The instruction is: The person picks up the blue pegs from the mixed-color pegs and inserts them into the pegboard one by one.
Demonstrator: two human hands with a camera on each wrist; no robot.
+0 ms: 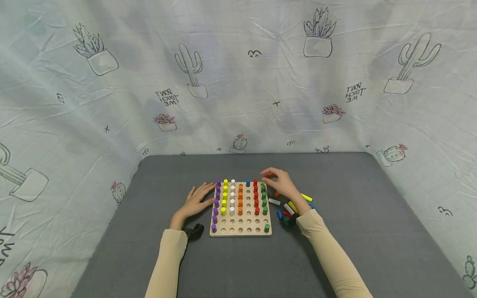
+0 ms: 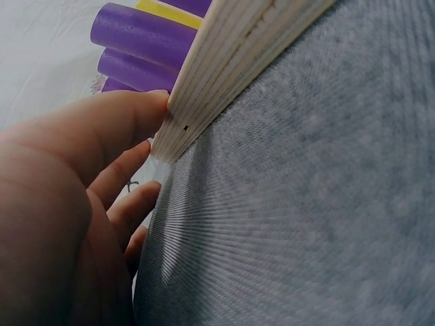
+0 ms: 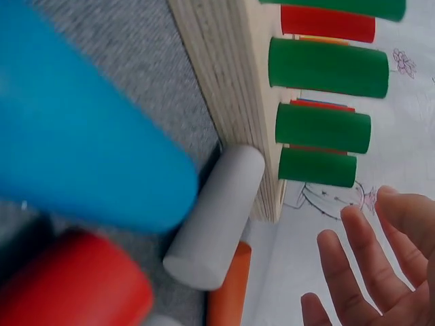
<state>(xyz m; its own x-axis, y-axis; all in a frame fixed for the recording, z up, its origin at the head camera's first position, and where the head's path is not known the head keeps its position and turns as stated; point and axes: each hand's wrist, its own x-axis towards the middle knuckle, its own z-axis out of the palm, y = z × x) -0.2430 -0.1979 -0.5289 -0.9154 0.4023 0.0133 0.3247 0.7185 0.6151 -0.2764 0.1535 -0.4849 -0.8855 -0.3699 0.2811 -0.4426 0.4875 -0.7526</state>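
A wooden pegboard (image 1: 241, 233) lies on the table, with coloured pegs upright in columns. My left hand (image 1: 196, 202) rests beside its left side, fingers extended. In the left wrist view, the thumb touches the board's side edge near purple pegs (image 2: 143, 34). Over the far right corner hovers my right hand (image 1: 282, 184), fingers loosely bent and apart, with nothing visible between them. Green pegs (image 3: 326, 66) fill much of the right column, beside red pegs (image 1: 256, 195). A single blue peg (image 1: 247, 182) stands at the far end of its column.
Loose pegs lie right of the board, partly under my right forearm: a white peg (image 3: 216, 217) against the board, an orange peg (image 3: 230, 288), a blue peg (image 3: 88, 129), a red peg (image 3: 75, 285) and a yellow peg (image 1: 307, 197). A printed cloth (image 1: 238, 82) hangs behind the grey table (image 1: 149, 178).
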